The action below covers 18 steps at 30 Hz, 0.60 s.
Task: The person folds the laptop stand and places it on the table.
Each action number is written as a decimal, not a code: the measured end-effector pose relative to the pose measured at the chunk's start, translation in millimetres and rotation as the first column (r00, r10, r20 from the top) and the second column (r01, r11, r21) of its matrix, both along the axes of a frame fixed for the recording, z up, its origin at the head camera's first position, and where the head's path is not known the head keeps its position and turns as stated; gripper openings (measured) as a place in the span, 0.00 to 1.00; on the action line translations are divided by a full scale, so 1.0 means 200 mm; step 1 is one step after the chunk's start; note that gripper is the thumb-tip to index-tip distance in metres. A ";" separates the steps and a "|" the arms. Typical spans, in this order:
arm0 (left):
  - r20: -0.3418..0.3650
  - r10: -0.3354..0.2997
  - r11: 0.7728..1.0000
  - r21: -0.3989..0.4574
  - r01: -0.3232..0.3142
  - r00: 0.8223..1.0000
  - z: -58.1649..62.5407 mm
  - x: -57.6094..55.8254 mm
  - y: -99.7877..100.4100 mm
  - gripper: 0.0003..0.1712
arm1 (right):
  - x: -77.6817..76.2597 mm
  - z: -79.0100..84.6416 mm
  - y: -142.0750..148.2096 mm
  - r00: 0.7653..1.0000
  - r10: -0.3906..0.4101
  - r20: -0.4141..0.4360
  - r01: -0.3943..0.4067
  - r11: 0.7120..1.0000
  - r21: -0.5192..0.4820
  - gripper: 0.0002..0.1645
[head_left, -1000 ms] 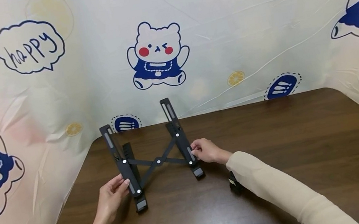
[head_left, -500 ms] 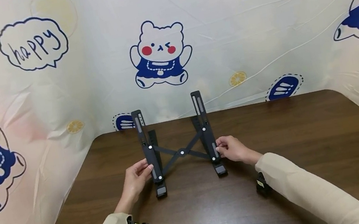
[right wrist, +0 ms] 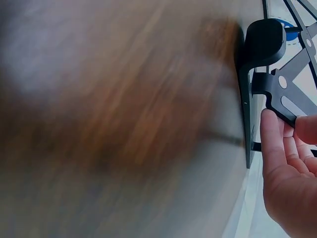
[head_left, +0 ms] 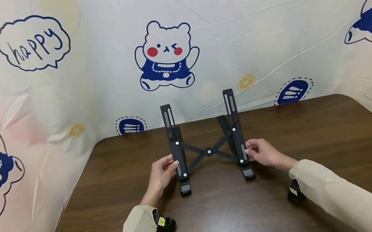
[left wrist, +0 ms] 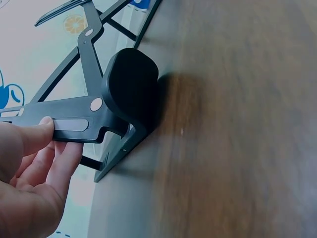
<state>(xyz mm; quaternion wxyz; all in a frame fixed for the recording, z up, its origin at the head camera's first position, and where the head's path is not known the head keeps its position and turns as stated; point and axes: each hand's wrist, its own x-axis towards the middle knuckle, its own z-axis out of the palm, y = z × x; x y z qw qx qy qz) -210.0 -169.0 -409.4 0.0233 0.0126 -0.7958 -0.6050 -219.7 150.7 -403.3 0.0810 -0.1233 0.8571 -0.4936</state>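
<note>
A black folding laptop stand (head_left: 209, 152) is unfolded on the table, its two long side arms joined by crossed bars with silvery rivets. In the head view my left hand (head_left: 161, 174) pinches the left side arm low down, thumb on the grey pad strip. My right hand (head_left: 265, 152) pinches the right side arm at about the same height. Close up in the left wrist view, the thumb of the left hand (left wrist: 37, 173) lies on top and its fingers under the arm. Likewise, the right hand (right wrist: 287, 168) has fingers beneath its arm near the curved front lip (right wrist: 265, 42).
The brown wooden table (head_left: 319, 136) reaches back to a pale printed curtain (head_left: 220, 54) with cartoon bears. Beige sleeves cover both forearms, and a black wrist camera (head_left: 168, 226) hangs below the left cuff.
Both hands have moved the laptop stand to the right across the table. It has turned from slanting to facing nearly straight on, with the grips kept on both arms.
</note>
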 end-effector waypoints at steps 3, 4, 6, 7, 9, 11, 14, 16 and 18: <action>0.001 -0.005 1.000 0.001 0.005 1.000 0.00 -0.02 0.03 0.19 | 0.01 0.00 0.03 1.000 -0.021 0.010 0.021 1.000 0.002 0.09; -0.003 -0.008 1.000 0.000 0.008 1.000 0.00 -0.02 0.04 0.19 | 0.02 -0.01 0.04 1.000 -0.018 0.007 0.018 1.000 0.000 0.10; -0.005 -0.006 1.000 -0.003 0.006 1.000 0.00 -0.03 0.05 0.19 | 0.02 -0.01 0.05 1.000 -0.016 0.007 0.016 1.000 -0.007 0.10; -0.006 -0.005 1.000 -0.009 0.005 1.000 0.00 -0.03 0.06 0.19 | 0.03 -0.02 0.06 1.000 -0.022 0.010 0.022 1.000 -0.012 0.10; -0.004 -0.014 1.000 -0.014 0.014 1.000 0.00 -0.04 0.08 0.19 | 0.03 -0.02 0.08 0.999 -0.034 0.011 0.034 0.999 -0.013 0.09; 0.000 -0.020 1.000 -0.015 0.020 1.000 0.00 -0.05 0.09 0.19 | 0.03 -0.02 0.09 0.999 -0.040 0.010 0.040 0.999 -0.011 0.09; 0.002 -0.029 0.999 -0.020 0.029 1.000 0.00 -0.05 0.11 0.18 | 0.04 -0.02 0.11 0.999 -0.038 0.006 0.038 0.999 -0.008 0.10; 0.011 -0.027 0.999 -0.021 0.027 1.000 0.00 -0.06 0.11 0.18 | 0.04 -0.02 0.12 1.000 -0.027 0.001 0.027 1.000 -0.014 0.10; 0.017 -0.033 0.999 -0.029 0.033 0.999 0.00 -0.07 0.12 0.18 | 0.05 -0.01 0.12 1.000 -0.024 0.005 0.024 1.000 -0.020 0.11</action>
